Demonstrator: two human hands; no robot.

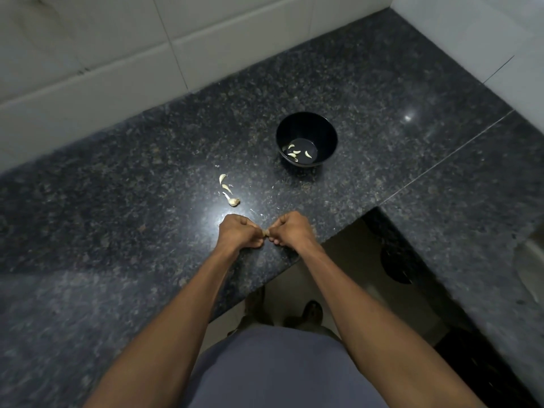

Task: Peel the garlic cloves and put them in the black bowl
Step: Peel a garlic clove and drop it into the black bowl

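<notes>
My left hand (pixel 240 231) and my right hand (pixel 290 229) meet near the counter's front edge, both pinching one small garlic clove (pixel 265 232) between their fingertips; most of the clove is hidden. The black bowl (pixel 306 125) stands further back and to the right, with several peeled cloves (pixel 295 153) on its bottom. A few unpeeled garlic pieces (pixel 228 191) lie on the counter left of the bowl, just beyond my left hand.
The dark speckled granite counter (pixel 132 201) runs in an L shape, with white tiled walls (pixel 103 54) behind and to the right. Small flecks of garlic skin lie near my hands. The floor and my feet show past the counter's front edge.
</notes>
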